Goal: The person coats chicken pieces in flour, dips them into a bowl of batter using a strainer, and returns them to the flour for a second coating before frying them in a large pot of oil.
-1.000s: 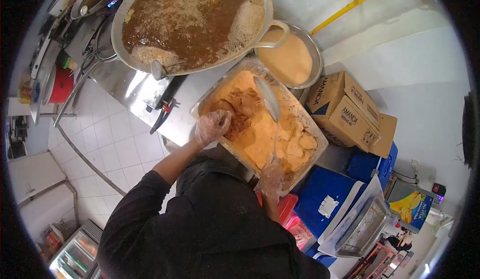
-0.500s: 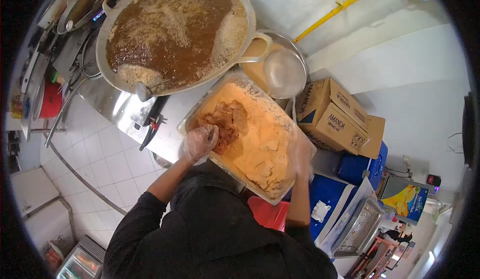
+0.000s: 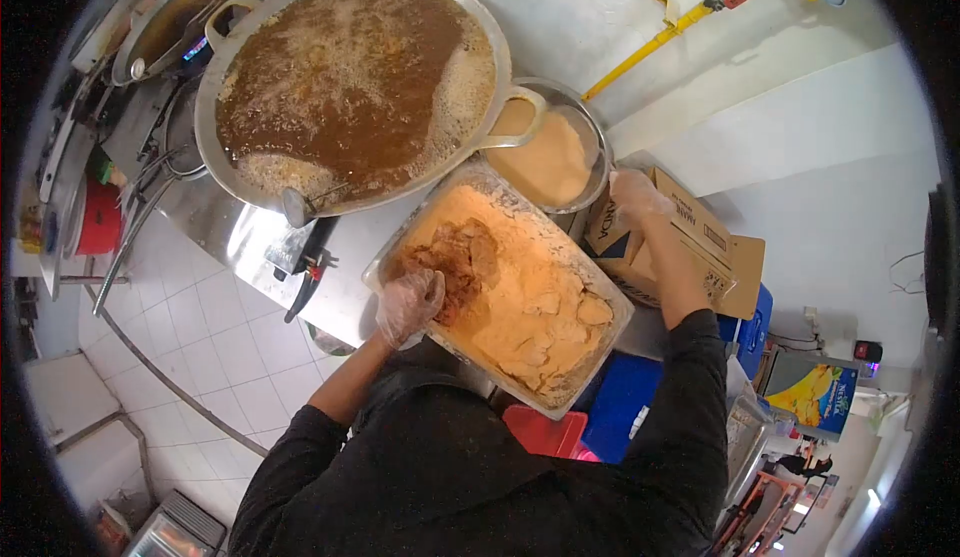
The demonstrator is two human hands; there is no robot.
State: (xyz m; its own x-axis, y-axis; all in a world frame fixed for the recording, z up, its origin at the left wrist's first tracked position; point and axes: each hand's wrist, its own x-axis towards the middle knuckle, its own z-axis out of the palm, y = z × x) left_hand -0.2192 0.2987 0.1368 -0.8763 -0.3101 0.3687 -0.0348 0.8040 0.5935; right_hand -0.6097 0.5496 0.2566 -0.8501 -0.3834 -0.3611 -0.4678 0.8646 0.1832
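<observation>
A rectangular tub point(image 3: 587, 382) holds orange-tinted flour point(image 3: 520, 307), with a heap of wet brown coated pieces point(image 3: 465, 252) at its left end. My left hand point(image 3: 408, 307), in a clear plastic glove, is over the tub's near left edge beside that heap, fingers curled together. What those fingers close on is hidden. My right hand point(image 3: 640, 197), gloved too, is closed, with its fingertips right at the rim of a metal bowl point(image 3: 602, 137). Pale orange batter point(image 3: 550, 162) fills this bowl, and the hand overlaps a cardboard box.
A wide pan point(image 3: 503, 57) of bubbling brown oil stands beyond the tub, one handle over the bowl. The cardboard box point(image 3: 690, 222) is at the right. Below are a blue container point(image 3: 620, 402) and a red one point(image 3: 540, 432). A yellow pipe point(image 3: 665, 37) runs along the wall.
My right hand has moved from the tub's right side up to the bowl's rim. A pale round blur over the bowl has gone, showing batter. My left hand stays by the heap.
</observation>
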